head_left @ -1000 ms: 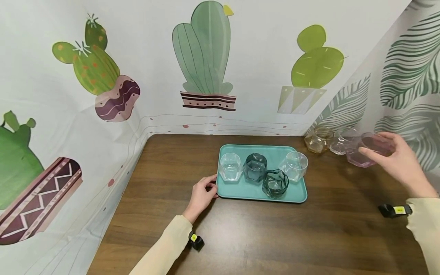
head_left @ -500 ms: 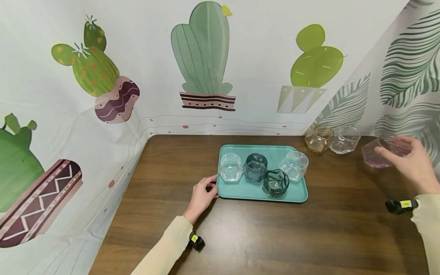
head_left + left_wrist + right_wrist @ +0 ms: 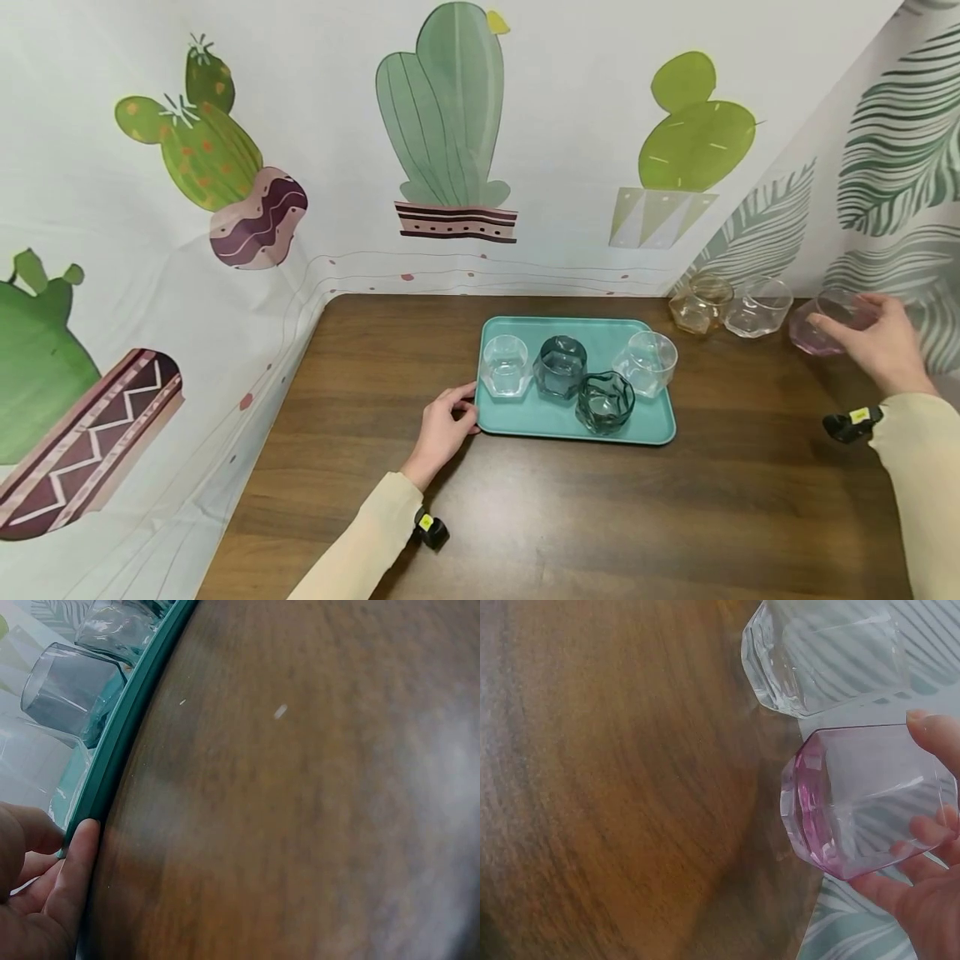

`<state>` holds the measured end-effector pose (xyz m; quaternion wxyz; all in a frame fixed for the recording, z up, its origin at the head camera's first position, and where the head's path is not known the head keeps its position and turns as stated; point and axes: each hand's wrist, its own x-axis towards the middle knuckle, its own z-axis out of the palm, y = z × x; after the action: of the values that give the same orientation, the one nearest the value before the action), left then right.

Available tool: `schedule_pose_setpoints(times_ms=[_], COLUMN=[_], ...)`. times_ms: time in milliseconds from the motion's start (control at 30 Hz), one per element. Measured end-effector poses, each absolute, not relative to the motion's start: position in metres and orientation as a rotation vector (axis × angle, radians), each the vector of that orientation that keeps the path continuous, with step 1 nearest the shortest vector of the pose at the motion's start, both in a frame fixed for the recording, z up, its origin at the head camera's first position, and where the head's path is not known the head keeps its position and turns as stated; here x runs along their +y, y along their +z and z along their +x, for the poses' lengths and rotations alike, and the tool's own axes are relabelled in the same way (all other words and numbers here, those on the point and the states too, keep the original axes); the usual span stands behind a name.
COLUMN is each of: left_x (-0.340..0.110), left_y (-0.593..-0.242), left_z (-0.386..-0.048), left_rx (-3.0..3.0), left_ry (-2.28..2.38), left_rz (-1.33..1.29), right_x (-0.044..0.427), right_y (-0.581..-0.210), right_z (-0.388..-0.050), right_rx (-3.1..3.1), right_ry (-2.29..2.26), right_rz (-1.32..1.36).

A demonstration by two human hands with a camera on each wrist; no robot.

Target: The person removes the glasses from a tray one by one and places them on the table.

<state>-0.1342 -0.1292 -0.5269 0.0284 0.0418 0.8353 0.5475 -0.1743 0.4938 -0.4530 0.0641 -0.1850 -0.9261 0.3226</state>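
The right hand (image 3: 881,342) grips a pink glass (image 3: 816,332) at the table's back right; in the right wrist view the thumb and fingers (image 3: 934,881) lie round the sides of the pink glass (image 3: 817,806). Just left of it stand a clear glass (image 3: 756,315) and an amber glass (image 3: 697,312). The left hand (image 3: 442,429) pinches the left edge of a teal tray (image 3: 525,423), its thumb and fingers at the rim (image 3: 112,754) in the left wrist view. On the tray are two clear glasses (image 3: 506,375) (image 3: 647,367), a dark grey glass (image 3: 560,375) and a dark green glass (image 3: 603,408).
The brown wooden table (image 3: 585,517) runs up to a white cloth backdrop (image 3: 570,125) with printed cacti. At the right, leaf-patterned cloth (image 3: 900,158) hangs behind the right hand and the pink glass.
The right hand has carried the pink glass to the right, away from the clear glass, then slightly back towards the cloth. The left hand remains at the tray edge.
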Motion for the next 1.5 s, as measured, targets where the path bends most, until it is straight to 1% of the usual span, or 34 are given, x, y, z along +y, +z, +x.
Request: schedule_pose_setpoints(times_ms=[467,933,1267,1500], left_x=[-0.130,-0.126,-0.127,-0.129], left_y=[-0.528,-0.528,-0.525,-0.526], left_z=[-0.131,-0.130,-0.133,-0.133], left_rx=[2.575,2.570,2.584,2.581], left_ry=[1.684,1.676,1.687,1.686], left_rz=[0.123,0.128,0.129,0.112], right_x=[0.493,0.494,0.494,0.492], right_y=[-0.460,-0.457,-0.459,-0.461], right_z=[-0.191,-0.204,-0.209,-0.207], right_rx=[-2.784,-2.754,-2.757,-2.732], right_ry=[0.951,0.985,0.972,1.058], right_rz=[-0.599,-0.684,-0.654,-0.621])
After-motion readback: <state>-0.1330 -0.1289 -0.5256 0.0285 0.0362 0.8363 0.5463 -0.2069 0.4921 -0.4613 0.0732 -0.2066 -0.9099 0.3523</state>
